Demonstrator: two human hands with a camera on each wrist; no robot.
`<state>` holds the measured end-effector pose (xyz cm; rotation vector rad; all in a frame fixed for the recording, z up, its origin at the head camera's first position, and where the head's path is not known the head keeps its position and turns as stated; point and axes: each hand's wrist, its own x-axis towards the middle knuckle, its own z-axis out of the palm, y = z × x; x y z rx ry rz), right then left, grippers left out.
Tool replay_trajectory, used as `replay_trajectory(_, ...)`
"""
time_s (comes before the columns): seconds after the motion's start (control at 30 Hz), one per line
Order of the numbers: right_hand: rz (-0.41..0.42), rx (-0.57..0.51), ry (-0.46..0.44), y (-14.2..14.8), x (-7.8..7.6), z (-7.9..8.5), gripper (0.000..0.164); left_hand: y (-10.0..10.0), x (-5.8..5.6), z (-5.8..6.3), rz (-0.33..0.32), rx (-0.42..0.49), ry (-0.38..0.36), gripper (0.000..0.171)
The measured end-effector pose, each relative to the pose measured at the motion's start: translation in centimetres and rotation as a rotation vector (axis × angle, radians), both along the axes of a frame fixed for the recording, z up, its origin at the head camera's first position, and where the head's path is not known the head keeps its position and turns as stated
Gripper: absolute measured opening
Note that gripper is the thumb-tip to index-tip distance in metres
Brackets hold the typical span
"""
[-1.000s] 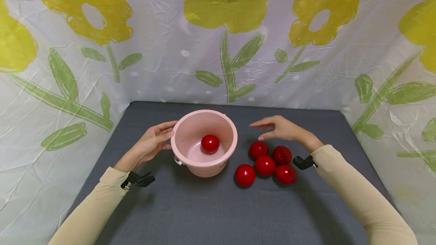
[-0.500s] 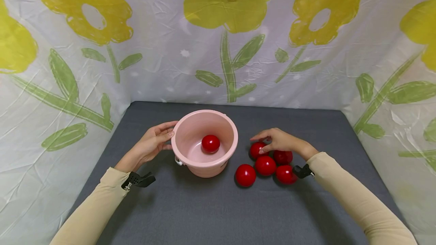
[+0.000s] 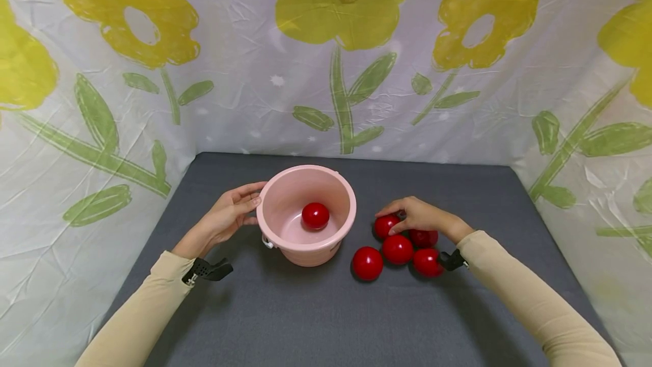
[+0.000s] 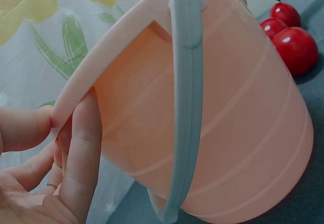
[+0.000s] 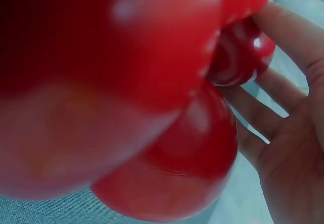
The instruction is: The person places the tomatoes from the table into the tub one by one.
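Observation:
A pink bucket (image 3: 308,256) stands on the table with one glossy red, apple-like ball (image 3: 315,216) on its floor. At its left side my left hand (image 3: 224,220) pinches the rim between thumb and fingers; the left wrist view shows the pale handle (image 4: 188,97) hanging down the outside. My right hand (image 3: 421,215) has thumb and fingers around the rearmost red ball (image 3: 385,224), which rests among the others. In the right wrist view its fingers curl around that ball (image 5: 242,54), partly hidden by nearer balls.
Several more red balls cluster to the right of the bucket, including a front-left ball (image 3: 367,263), a middle ball (image 3: 398,249) and a right-hand ball (image 3: 427,262). A dark grey cloth (image 3: 305,316) covers the table. Flower-printed curtains (image 3: 239,72) hang behind and at both sides.
My right hand has come down from above the balls onto the rearmost one, its fingers closing around it. The left hand and the bucket have stayed in place.

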<state>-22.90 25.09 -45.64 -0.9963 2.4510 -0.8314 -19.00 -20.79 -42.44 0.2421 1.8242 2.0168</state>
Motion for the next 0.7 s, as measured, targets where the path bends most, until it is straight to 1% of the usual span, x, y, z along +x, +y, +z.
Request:
replay_trajectory(0.33, -0.012, 0.002, -0.011, -0.1, -0.1, 0.4, 0.048, 0.0, 0.0, 0.0, 0.0, 0.005, -0.003, 0.062)
replay_trajectory(0.5, -0.03, 0.016, -0.028, -0.2, -0.3, 1.1, 0.049, 0.0, 0.0, 0.1, -0.003, 0.002, -0.003, 0.062)
replay_trajectory(0.7, -0.048, 0.029, -0.011, -0.3, -0.7, 2.2, 0.05, -0.1, 0.0, 0.1, -0.003, 0.011, -0.007, 0.063)
